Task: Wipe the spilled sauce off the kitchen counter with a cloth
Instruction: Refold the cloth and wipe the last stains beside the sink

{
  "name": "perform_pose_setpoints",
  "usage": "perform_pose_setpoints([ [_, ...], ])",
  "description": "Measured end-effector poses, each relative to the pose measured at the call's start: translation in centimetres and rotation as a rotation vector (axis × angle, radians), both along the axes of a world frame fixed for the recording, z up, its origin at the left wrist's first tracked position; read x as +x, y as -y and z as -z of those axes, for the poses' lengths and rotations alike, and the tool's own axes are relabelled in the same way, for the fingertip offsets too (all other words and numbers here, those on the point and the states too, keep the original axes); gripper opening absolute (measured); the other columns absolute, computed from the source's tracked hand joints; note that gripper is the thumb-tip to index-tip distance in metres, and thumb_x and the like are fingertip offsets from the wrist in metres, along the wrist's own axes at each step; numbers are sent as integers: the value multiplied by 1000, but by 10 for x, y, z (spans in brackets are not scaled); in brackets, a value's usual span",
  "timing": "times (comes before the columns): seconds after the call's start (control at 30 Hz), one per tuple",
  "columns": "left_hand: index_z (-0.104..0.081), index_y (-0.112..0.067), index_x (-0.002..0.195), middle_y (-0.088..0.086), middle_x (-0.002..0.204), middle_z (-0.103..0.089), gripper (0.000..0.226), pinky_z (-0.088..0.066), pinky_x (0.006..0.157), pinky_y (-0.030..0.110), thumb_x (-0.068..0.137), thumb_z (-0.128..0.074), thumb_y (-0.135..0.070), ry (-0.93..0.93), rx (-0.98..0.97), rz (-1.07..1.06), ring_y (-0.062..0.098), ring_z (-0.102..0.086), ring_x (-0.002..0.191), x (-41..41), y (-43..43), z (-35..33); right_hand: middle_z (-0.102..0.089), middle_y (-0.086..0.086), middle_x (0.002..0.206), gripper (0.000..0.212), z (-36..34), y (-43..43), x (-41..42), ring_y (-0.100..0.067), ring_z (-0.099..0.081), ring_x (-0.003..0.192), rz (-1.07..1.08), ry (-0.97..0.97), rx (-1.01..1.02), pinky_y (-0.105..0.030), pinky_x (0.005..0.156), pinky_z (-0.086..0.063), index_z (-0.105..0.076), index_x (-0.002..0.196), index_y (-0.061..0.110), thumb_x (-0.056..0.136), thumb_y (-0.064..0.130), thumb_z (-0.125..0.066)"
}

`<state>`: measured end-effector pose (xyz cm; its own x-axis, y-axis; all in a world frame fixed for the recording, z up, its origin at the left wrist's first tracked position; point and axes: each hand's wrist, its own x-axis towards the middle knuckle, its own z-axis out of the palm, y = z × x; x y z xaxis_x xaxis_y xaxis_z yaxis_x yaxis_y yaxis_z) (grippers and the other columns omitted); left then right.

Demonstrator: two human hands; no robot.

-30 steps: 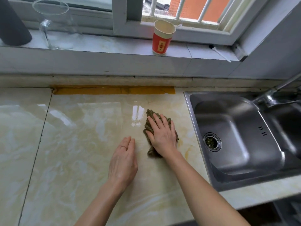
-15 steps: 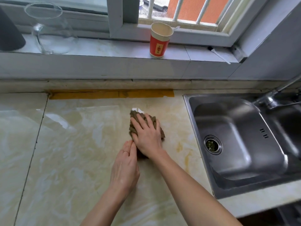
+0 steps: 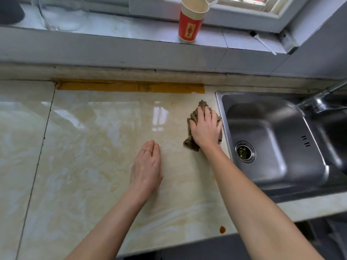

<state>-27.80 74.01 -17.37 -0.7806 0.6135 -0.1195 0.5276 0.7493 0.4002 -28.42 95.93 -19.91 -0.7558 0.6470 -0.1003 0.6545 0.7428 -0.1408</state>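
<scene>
- The worktop (image 3: 93,147) is a glossy cream, marble-look slab with a dark seam down its left part. It runs from the back wall to the front edge below me, and window light glares off its middle.
- The steel sink (image 3: 272,119) is set into the worktop on my right, with a tap (image 3: 319,102) at its far side and green scraps in the drain (image 3: 245,152).
- A grey sill (image 3: 122,29) runs along behind, under the white window frame (image 3: 244,14).
- A strip of yellow tape (image 3: 131,87) lies along the worktop's back edge and ends just left of the sink.
- My left hand (image 3: 147,166) lies palm down on the middle of the worktop, fingers (image 3: 150,147) straight and together, holding nothing.
- My right hand (image 3: 205,128) presses flat on the cloth (image 3: 191,143), fingers spread and straight, not curled round it.
- The cloth is brown-green and bunched, and sits on the worktop just beside the sink's left rim.
- A red paper cup (image 3: 190,21) stands upright on the sill.
- One red-brown sauce drop (image 3: 222,229) sits near the worktop's front edge, well apart from the cloth.
</scene>
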Motion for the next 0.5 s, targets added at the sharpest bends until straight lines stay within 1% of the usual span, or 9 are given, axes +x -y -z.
perform_pose_setpoints([
  [0.1,-20,1,145,18,154,-18,58,-11,117,30,89,-36,-4,-11,-9,-1,29,-16,143,2,-2,1,-17,-2,163,60,4,29,31,-25,-8,150,-164,-36,14,-53,119,-4,-25,154,23,100,45,-37],
  [0.17,-27,4,142,21,150,-25,57,-17,116,34,87,-40,-2,-23,-14,1,32,-23,140,3,-3,1,-24,-2,161,61,9,29,52,-25,-14,149,-250,-51,40,-52,119,-4,-31,152,23,97,49,-30],
  [0.23,-39,9,134,27,141,-39,54,-27,111,39,81,-49,2,-41,-28,3,37,-36,133,5,-3,3,-29,-1,159,65,12,14,62,-24,-19,148,-224,-70,75,-51,120,-4,-36,150,24,94,52,-23],
  [0.27,-43,10,130,28,137,-43,53,-31,109,41,78,-51,3,-43,-23,-3,39,-41,130,5,-4,5,-30,-1,158,63,13,7,64,-24,-20,147,-179,-75,76,-51,120,-4,-37,150,23,95,51,-26],
  [0.3,-43,10,130,28,137,-43,52,-31,109,41,78,-51,4,-39,-23,-2,39,-40,130,5,-4,5,-31,-1,158,60,13,3,65,-24,-20,147,-128,-79,72,-50,120,-3,-37,150,22,97,48,-31],
  [0.33,-40,10,132,28,140,-40,53,-28,111,39,80,-48,3,-40,-22,0,38,-36,132,5,-4,5,-31,-2,158,57,14,3,66,-24,-20,147,-78,-90,63,-50,120,-3,-38,149,21,98,45,-36],
  [0.4,-33,8,137,25,146,-32,55,-20,114,36,84,-44,2,-22,-8,-4,36,-27,138,7,-4,3,-35,-4,156,58,17,16,70,-27,-22,147,-4,-148,40,-51,120,-6,-41,148,18,96,44,-37],
  [0.43,-31,7,138,24,147,-30,55,-19,115,35,84,-43,1,-24,3,-11,35,-25,139,7,-4,2,-37,-5,155,60,18,27,76,-28,-25,146,4,-182,34,-51,119,-8,-43,146,17,93,44,-36],
  [0.5,-30,6,140,23,148,-28,56,-17,115,34,86,-42,-1,-34,-2,-13,33,-23,140,8,-5,0,-41,-6,153,60,19,47,96,-30,-28,144,-63,-223,37,-52,118,-12,-47,144,16,92,43,-34],
])
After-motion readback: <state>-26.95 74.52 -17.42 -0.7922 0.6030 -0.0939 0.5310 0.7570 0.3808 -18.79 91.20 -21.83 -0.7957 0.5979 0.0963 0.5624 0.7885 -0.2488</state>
